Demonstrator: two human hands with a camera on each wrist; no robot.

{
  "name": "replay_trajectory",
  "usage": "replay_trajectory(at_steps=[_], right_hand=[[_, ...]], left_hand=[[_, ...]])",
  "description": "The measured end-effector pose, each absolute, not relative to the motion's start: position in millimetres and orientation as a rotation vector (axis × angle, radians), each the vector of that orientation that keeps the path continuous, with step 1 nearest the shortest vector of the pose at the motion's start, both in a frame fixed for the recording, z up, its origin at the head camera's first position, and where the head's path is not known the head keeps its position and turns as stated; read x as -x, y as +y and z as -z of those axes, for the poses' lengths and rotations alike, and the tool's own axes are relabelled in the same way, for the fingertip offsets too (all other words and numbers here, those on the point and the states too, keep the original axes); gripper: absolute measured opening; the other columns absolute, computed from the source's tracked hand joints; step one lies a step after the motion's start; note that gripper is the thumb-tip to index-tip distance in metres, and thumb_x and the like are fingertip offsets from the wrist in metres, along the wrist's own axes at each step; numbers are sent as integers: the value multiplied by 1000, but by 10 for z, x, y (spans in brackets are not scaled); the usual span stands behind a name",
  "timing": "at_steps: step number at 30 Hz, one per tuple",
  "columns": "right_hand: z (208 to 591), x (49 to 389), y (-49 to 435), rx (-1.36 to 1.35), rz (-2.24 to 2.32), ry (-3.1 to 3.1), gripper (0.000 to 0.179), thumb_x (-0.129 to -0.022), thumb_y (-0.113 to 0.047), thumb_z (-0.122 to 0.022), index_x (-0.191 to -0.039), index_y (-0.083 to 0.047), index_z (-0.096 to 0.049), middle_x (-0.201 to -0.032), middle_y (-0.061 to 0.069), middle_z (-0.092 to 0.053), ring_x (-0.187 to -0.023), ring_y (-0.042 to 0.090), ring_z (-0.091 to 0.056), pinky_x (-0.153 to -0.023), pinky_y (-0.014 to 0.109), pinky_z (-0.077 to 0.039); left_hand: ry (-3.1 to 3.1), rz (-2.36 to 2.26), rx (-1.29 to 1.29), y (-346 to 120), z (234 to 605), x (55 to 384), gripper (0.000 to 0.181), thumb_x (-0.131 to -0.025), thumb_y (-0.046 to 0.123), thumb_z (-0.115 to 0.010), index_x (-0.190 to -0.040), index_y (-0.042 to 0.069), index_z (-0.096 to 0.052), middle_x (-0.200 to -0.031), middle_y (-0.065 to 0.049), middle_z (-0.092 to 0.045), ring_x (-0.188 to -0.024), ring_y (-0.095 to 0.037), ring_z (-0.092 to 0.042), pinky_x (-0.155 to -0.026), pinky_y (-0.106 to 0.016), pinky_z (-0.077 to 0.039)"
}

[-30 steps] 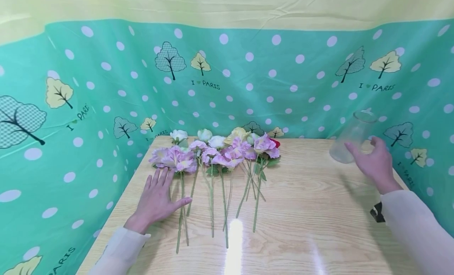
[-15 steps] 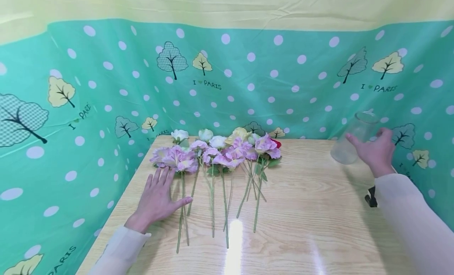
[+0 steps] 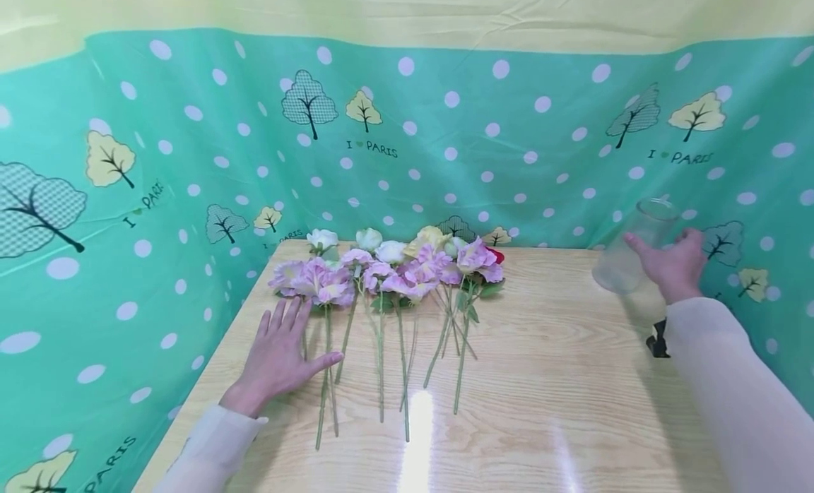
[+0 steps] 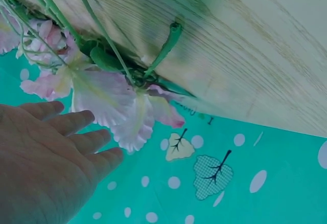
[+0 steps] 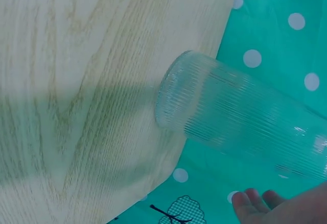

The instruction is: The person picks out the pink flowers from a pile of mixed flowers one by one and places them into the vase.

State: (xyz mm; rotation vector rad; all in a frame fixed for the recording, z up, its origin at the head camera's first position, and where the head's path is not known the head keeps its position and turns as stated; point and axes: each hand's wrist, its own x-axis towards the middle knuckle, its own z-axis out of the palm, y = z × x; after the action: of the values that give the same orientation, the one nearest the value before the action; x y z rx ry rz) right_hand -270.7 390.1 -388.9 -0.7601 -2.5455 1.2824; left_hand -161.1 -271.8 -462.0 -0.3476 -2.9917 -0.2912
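In the head view, a ribbed clear glass vase (image 3: 626, 256) stands upright at the table's back right. My right hand (image 3: 677, 267) is beside it, thumb stretched across in front of the glass. The right wrist view shows curved fingertips (image 5: 255, 201) apart from the vase (image 5: 240, 114); the thumb is out of view there. At the left, my left hand (image 3: 280, 352) is spread flat with its fingertips by the lilac artificial flowers (image 3: 324, 284). Seen from the left wrist, straight fingers (image 4: 76, 124) lie close to a lilac bloom (image 4: 115, 98), holding nothing.
Several artificial flowers lie in a row on the wooden table (image 3: 540, 380), green stems (image 3: 381, 366) toward me. White blooms (image 3: 389, 253), a yellow bloom (image 3: 429, 239) and a red one (image 3: 496, 256) are behind the lilac ones. A dotted green cloth (image 3: 509, 161) hangs around the table.
My right hand has moved slightly up and left toward the vase, and its sleeve has shifted left. The left hand, the flowers and the vase stay essentially in place.
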Motion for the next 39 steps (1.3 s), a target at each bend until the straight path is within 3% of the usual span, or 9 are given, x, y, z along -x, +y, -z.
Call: replay_trajectory(at_steps=[8,16,30,39], right_hand=[[3897,2772,3892,766,-1298,-2524,116,-89,-69,-62,-162,-6,4,-168,23,-9,-151,49,-15,-118,65,-23],[3918,2833,3871,759,-1283,-2532,100,-97,-58,-58,-163,-5,-4,-167,26,-15,-150,49,-19,-118,65,-25],[3983,2776,3875,713,-1285,-2606,107,-95,-66,-54,-162,-8,6,-165,31,-10,-147,56,-18,-113,73,-26],[4052,2684,3801,557,-1219,-2639,104,-96,-66,-53,-161,-7,2,-163,35,-14,-145,58,-22,-109,75,-29]], left_hand=[[-2996,284,359,-2717,4638,1620,122,-83,85,-55,-163,4,-9,-167,-24,-15,-154,-47,-4,-123,-60,1],[-3004,280,365,-2716,4642,1622,122,-83,84,-55,-163,3,-11,-168,-23,-13,-154,-47,-3,-123,-61,0],[-3013,263,361,-2705,4658,1630,123,-83,86,-53,-163,2,-11,-168,-23,-13,-154,-47,-4,-123,-61,0],[-2999,278,355,-2694,4655,1631,122,-82,85,-55,-163,2,-15,-167,-25,-13,-153,-48,-5,-123,-62,-2]])
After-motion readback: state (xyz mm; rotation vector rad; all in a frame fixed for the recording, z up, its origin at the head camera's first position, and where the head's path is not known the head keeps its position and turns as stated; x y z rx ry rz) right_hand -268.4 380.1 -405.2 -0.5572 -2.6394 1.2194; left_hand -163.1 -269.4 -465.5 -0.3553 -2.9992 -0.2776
